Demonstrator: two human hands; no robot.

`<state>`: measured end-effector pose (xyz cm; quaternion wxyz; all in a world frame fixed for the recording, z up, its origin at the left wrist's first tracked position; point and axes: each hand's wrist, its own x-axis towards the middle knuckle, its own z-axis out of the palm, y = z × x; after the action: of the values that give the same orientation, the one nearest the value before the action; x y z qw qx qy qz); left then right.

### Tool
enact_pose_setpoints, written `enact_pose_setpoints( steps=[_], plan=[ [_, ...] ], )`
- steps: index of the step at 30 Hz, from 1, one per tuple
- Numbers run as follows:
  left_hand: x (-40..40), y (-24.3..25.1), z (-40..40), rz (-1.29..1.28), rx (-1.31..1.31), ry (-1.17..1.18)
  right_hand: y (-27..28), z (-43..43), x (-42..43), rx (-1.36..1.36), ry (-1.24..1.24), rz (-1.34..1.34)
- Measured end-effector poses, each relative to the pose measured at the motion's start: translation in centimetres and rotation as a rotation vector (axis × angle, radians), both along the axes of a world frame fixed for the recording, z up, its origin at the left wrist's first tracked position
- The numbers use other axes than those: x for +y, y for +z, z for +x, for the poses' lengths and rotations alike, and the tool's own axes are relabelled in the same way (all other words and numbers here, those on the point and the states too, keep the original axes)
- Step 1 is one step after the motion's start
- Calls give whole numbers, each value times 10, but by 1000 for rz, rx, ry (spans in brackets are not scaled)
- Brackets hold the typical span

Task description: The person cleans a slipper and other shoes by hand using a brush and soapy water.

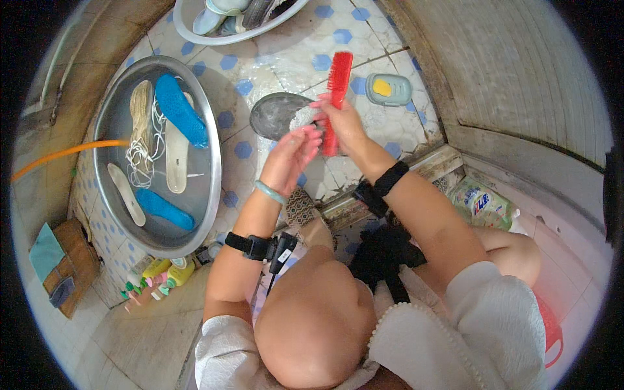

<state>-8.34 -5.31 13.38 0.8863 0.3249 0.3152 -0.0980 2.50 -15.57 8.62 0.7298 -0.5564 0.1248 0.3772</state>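
My right hand [343, 119] grips a red plastic scrubbing brush [341, 73], its bristles facing left. Close beside it, my left hand [297, 148] is raised with the fingers slightly curled, over the near edge of a dark grey shoe [278, 114] on the wet tiles. Whether the left fingers hold part of the shoe cannot be told. White foam or pale fabric shows on the shoe near my fingertips. To the right of the brush, a grey soap dish [400, 97] holds a piece of yellow soap [381, 87].
At left stands a large metal basin [213, 195] with blue insoles [178, 107], pale insoles and white laces; an orange hose [73, 150] reaches into it. Another basin [234, 38] with shoes is at the top. Bottles [180, 273] stand lower left; a raised sill [341, 214] crosses at right.
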Motion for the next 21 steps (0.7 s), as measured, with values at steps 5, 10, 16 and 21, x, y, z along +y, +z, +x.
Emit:
enact_pose_setpoints(
  steps=[5, 10, 16, 21],
  plan=[
    [-28, -42, 4, -82, 277, 18, -48, 19, -35, -927, 325, -482],
    [-30, -57, 18, 373, 18, 77, -51, 11, -31, -548, 560, -602],
    [-1, -70, 15, 357, -15, 279, -41, -27, -29, -529, 527, -471],
    [17, -87, 37, 471, 188, 400, -46, 11, -8, -959, 426, -627]
  ],
)
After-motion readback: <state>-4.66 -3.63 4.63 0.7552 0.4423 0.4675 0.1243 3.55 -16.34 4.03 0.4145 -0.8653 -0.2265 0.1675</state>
